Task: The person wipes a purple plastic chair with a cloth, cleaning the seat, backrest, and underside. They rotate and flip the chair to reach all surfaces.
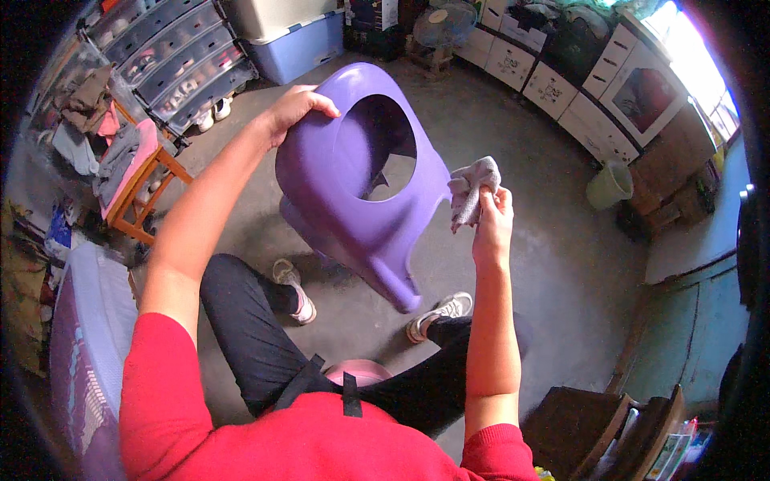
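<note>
A purple plastic child's potty seat [385,222], with a large oval opening and a narrow protruding end, is held up in front of me over the floor. My left hand [304,111] grips its upper left rim, thumb on top and the other fingers mostly hidden behind. To the right of the seat, my right hand [494,207] pinches a crumpled, pale greyish cloth [472,191] between thumb and fingers. The cloth is close to the seat's right edge; whether they touch is unclear.
A pink stool [358,371] shows between my legs. At left stand a wooden chair [139,211] with clothes and a clear shoe rack [174,69]. A blue storage box [301,51], a fan [444,25], white cabinets [550,90] and a pale green bin [609,185] are farther off.
</note>
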`<state>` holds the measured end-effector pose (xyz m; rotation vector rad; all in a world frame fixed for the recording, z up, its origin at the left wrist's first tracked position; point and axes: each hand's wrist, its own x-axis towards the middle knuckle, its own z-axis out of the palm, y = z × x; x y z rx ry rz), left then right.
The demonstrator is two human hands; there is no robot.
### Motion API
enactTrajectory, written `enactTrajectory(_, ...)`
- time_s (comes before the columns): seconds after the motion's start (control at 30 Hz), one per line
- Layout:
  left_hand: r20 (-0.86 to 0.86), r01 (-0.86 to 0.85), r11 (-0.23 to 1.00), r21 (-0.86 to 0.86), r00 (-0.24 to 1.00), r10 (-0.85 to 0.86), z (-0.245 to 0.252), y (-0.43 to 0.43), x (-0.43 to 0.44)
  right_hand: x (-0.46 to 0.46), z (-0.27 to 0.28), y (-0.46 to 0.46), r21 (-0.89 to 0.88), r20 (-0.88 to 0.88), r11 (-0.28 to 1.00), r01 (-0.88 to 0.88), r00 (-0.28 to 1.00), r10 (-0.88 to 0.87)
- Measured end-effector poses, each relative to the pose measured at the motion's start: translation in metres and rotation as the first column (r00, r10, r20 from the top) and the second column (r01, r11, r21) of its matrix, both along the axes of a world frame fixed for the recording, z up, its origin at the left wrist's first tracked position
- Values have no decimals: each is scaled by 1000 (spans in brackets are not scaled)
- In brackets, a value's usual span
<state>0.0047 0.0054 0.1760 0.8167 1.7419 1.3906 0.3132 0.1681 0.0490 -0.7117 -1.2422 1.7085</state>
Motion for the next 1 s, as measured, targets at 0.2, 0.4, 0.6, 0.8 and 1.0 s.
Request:
enactTrajectory(0.2, -207, 214, 961, -176, 946, -248, -25, 25, -8, 15, -23, 7, -93, 60, 996, 14, 998, -9)
enactTrajectory(0.4, -269, 358, 904, -233, 870, -414, -50, 15, 9, 13, -31, 5, -88, 74, 996, -11, 997, 18)
enactTrajectory(0.6, -436, 437, 861, -259, 743, -508, -72, -10, 17, -8, -56, -5, -153, 70, 988, -23, 997, 34)
enactTrajectory(0.8, -643, 467, 825, -319, 532, -550, -99, -26, 65, -49, -57, -31, 358, 206, 934, -11, 976, -67)
enactTrajectory(1.0, -704, 408, 869, -280, 529, -474, -108, -28, 70, -58, -94, -22, 143, 390, 990, 0, 919, -56)
